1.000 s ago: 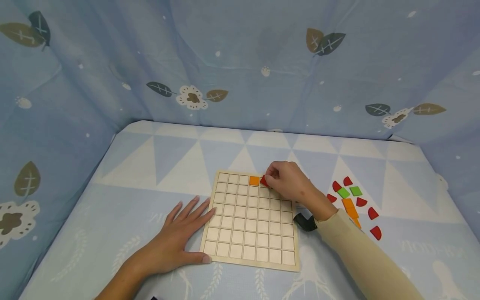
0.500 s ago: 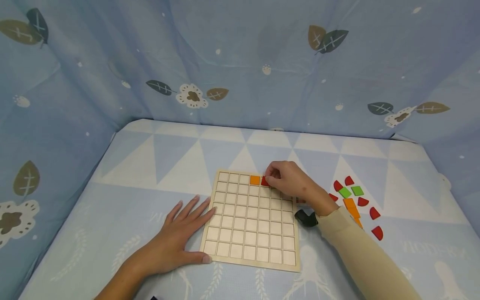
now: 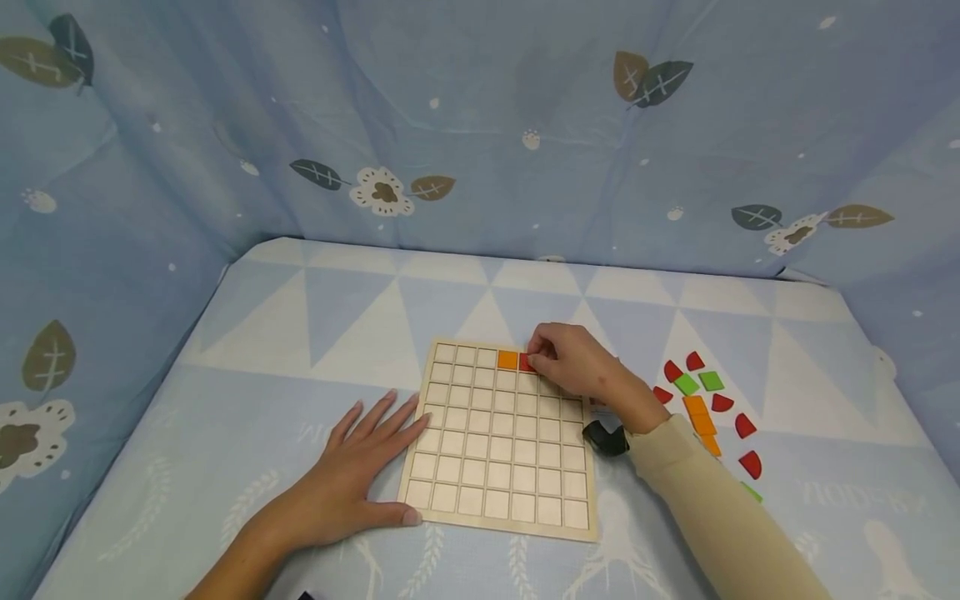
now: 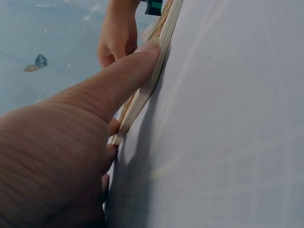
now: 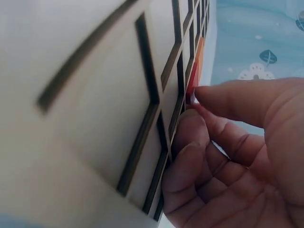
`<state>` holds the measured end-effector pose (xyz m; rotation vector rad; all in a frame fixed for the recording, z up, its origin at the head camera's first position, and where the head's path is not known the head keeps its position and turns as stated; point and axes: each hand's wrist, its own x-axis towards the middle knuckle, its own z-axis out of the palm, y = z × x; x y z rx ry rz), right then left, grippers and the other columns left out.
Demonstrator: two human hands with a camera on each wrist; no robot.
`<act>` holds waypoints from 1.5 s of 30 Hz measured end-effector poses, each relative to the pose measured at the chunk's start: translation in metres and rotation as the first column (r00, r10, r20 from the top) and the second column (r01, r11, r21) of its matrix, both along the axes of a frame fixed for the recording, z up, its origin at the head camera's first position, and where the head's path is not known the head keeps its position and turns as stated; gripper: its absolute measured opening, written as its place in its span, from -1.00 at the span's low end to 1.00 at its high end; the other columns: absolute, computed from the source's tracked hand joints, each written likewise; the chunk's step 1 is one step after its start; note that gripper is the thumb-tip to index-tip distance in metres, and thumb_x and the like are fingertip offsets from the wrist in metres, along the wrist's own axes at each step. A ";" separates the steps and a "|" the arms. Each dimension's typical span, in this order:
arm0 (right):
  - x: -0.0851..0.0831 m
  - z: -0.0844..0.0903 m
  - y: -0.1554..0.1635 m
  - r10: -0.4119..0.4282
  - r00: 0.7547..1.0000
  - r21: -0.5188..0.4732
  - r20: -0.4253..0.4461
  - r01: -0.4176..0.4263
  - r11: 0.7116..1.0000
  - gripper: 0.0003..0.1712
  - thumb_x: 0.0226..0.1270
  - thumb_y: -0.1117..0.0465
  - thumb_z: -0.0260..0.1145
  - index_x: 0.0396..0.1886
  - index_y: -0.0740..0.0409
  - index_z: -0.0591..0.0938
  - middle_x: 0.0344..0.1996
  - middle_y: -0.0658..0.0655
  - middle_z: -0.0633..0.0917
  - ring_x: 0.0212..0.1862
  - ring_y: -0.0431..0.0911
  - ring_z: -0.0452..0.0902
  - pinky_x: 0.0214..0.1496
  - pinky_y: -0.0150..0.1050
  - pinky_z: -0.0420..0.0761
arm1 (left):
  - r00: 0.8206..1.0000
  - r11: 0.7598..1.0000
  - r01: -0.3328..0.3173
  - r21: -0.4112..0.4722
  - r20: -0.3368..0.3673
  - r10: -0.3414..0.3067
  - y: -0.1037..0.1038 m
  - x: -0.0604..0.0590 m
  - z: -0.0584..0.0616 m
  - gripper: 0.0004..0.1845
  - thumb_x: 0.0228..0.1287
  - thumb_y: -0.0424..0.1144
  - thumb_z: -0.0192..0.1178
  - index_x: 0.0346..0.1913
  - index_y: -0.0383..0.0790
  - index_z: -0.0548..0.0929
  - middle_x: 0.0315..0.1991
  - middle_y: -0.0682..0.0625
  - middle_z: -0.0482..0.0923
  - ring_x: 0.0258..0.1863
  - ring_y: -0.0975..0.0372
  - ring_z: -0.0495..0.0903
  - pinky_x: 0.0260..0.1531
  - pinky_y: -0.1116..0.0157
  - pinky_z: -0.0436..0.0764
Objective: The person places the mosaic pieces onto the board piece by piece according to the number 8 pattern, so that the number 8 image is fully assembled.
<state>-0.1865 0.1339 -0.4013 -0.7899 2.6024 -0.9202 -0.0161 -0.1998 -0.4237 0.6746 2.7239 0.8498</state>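
Pinching a small red tile (image 3: pixel 527 362) at the board's far row, the right hand (image 3: pixel 576 367) has thumb and forefinger closed on the piece; the right wrist view shows the fingertips (image 5: pixel 209 95) nipping its thin edge as it sits at a cell beside the orange tile (image 3: pixel 508 360).

Item: red tile, flat, thin, rigid by the look of it. Judged very light and smooth-faced, so likely to slip or flip if squeezed on the faces; best held by opposite edges between two fingertips, as here. Whether it is fully seated in the cell cannot be told.

Item: wooden grid board (image 3: pixel 480 467), pale, shallow square cells, lying flat on the patterned worktop (image 3: pixel 285 333). Judged stiff and light enough to slide under a push.

Left hand (image 3: pixel 352 475): fingers straight and spread, holding nothing, laid flat on the worktop with thumb and fingertips against the board's left edge; the left wrist view shows the thumb (image 4: pixel 123 76) lying along that edge.

Loose stock: red, green and orange pieces (image 3: pixel 705 400) lie scattered to the right of the board, well apart from the held tile.
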 end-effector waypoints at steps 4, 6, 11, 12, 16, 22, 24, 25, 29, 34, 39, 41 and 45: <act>-0.001 0.001 -0.004 0.003 1.000 0.046 -0.012 -0.002 0.999 -0.88 0.54 0.20 0.32 -0.16 0.16 0.60 -0.47 0.01 0.56 -0.44 -0.12 0.43 -0.29 -0.18 0.49 | 1.000 1.000 0.003 0.007 0.002 -0.003 0.000 0.000 0.001 0.12 0.15 0.43 0.36 0.69 0.11 0.15 0.70 0.11 -0.09 0.68 0.01 -0.26 0.54 -0.05 -0.40; -0.002 0.002 -0.006 0.006 1.000 0.072 -0.018 -0.005 0.997 -0.84 0.55 0.16 0.33 -0.12 0.17 0.57 -0.50 0.02 0.52 -0.46 -0.12 0.40 -0.30 -0.18 0.47 | 1.000 1.000 0.004 0.010 0.002 -0.004 0.001 0.000 0.001 0.12 0.16 0.44 0.35 0.69 0.11 0.14 0.70 0.10 -0.09 0.68 0.01 -0.26 0.54 -0.05 -0.40; -0.002 0.004 -0.009 -0.001 1.000 0.112 -0.005 0.001 0.994 -0.81 0.54 0.13 0.34 -0.16 0.15 0.55 -0.49 0.04 0.51 -0.45 -0.10 0.40 -0.30 -0.17 0.44 | 1.000 1.000 0.004 0.005 0.006 -0.004 0.001 -0.001 0.000 0.13 0.14 0.44 0.35 0.69 0.12 0.13 0.70 0.11 -0.11 0.68 0.02 -0.28 0.54 -0.07 -0.40; -0.002 0.004 -0.009 -0.006 1.000 0.115 -0.003 0.006 0.993 -0.81 0.54 0.13 0.35 -0.17 0.14 0.55 -0.48 0.04 0.52 -0.44 -0.10 0.40 -0.30 -0.17 0.44 | 1.000 1.000 0.004 0.004 0.008 -0.004 0.002 -0.001 0.000 0.13 0.14 0.45 0.35 0.69 0.12 0.13 0.70 0.11 -0.11 0.68 0.02 -0.28 0.54 -0.07 -0.40; -0.001 0.003 -0.007 -0.021 1.000 0.106 0.003 0.021 0.994 -0.81 0.54 0.12 0.35 -0.20 0.12 0.56 -0.44 0.03 0.56 -0.40 -0.10 0.43 -0.28 -0.17 0.45 | 1.000 1.000 0.006 0.003 0.009 -0.006 0.002 -0.002 0.000 0.12 0.15 0.45 0.35 0.69 0.12 0.14 0.70 0.12 -0.11 0.68 0.03 -0.28 0.54 -0.07 -0.39; -0.002 0.002 -0.004 -0.030 0.999 0.075 0.016 0.029 0.997 -0.86 0.57 0.14 0.31 -0.18 0.11 0.63 -0.41 0.01 0.61 -0.37 -0.10 0.46 -0.25 -0.16 0.50 | 1.000 1.000 0.010 -0.004 -0.013 -0.010 0.000 -0.002 0.001 0.14 0.13 0.43 0.37 0.69 0.09 0.14 0.71 0.09 -0.10 0.68 0.01 -0.27 0.54 -0.08 -0.38; -0.002 0.002 -0.003 -0.033 0.999 0.064 0.016 0.032 0.997 -0.88 0.59 0.18 0.28 -0.17 0.12 0.67 -0.38 0.01 0.64 -0.34 -0.10 0.47 -0.20 -0.15 0.52 | 1.000 1.000 0.009 -0.007 -0.015 -0.010 0.000 -0.001 0.001 0.14 0.13 0.44 0.37 0.69 0.09 0.14 0.70 0.08 -0.10 0.68 0.01 -0.27 0.54 -0.09 -0.38; -0.002 0.003 -0.002 -0.031 0.999 0.060 0.013 0.030 0.998 -0.88 0.60 0.21 0.26 -0.16 0.13 0.68 -0.36 0.01 0.65 -0.32 -0.10 0.48 -0.18 -0.15 0.52 | 1.000 1.000 0.008 -0.008 -0.012 -0.008 0.000 -0.001 0.001 0.14 0.13 0.44 0.37 0.69 0.09 0.14 0.70 0.09 -0.10 0.68 0.01 -0.27 0.54 -0.09 -0.38; 0.002 0.003 -0.002 -0.030 1.000 0.049 -0.003 0.030 0.998 -0.86 0.60 0.28 0.22 -0.14 0.17 0.70 -0.31 0.03 0.68 -0.28 -0.08 0.51 -0.13 -0.13 0.55 | 1.000 1.000 0.002 -0.010 0.002 -0.002 0.000 -0.001 0.001 0.14 0.13 0.45 0.36 0.69 0.12 0.13 0.70 0.10 -0.11 0.68 0.03 -0.28 0.54 -0.07 -0.39; 0.015 0.010 -0.002 0.000 0.999 0.089 -0.051 0.004 0.996 -0.77 0.58 0.31 0.21 0.03 0.28 0.75 -0.13 0.16 0.73 -0.13 0.00 0.63 -0.02 -0.06 0.64 | 1.000 1.000 -0.001 0.000 0.004 0.001 -0.001 0.001 0.001 0.14 0.13 0.44 0.36 0.69 0.10 0.14 0.70 0.10 -0.10 0.68 0.02 -0.27 0.54 -0.07 -0.39; 0.037 0.019 0.008 0.062 0.997 0.115 -0.052 -0.056 0.992 -0.61 0.57 0.32 0.22 0.28 0.39 0.63 0.10 0.28 0.69 0.03 0.06 0.64 0.10 0.01 0.66 | 1.000 1.000 -0.002 -0.002 0.001 0.002 -0.001 0.001 -0.001 0.12 0.15 0.45 0.34 0.69 0.12 0.14 0.70 0.10 -0.09 0.68 0.01 -0.26 0.54 -0.05 -0.39; 0.048 0.023 0.016 0.081 0.996 0.103 -0.042 -0.076 0.992 -0.55 0.57 0.30 0.23 0.36 0.38 0.57 0.21 0.27 0.66 0.12 0.07 0.62 0.18 0.04 0.64 | 1.000 1.000 -0.002 -0.004 0.004 0.002 -0.001 0.001 -0.001 0.12 0.16 0.46 0.33 0.69 0.14 0.13 0.70 0.11 -0.10 0.68 0.02 -0.27 0.54 -0.04 -0.40; 0.071 0.034 0.038 0.099 0.994 0.082 -0.037 -0.096 0.992 -0.48 0.57 0.25 0.28 0.44 0.29 0.52 0.34 0.20 0.60 0.35 0.14 0.51 0.36 0.16 0.51 | 1.000 1.000 -0.001 -0.008 0.011 0.001 -0.001 0.000 0.000 0.13 0.15 0.44 0.35 0.70 0.16 0.10 0.71 0.13 -0.13 0.69 0.04 -0.29 0.54 -0.03 -0.42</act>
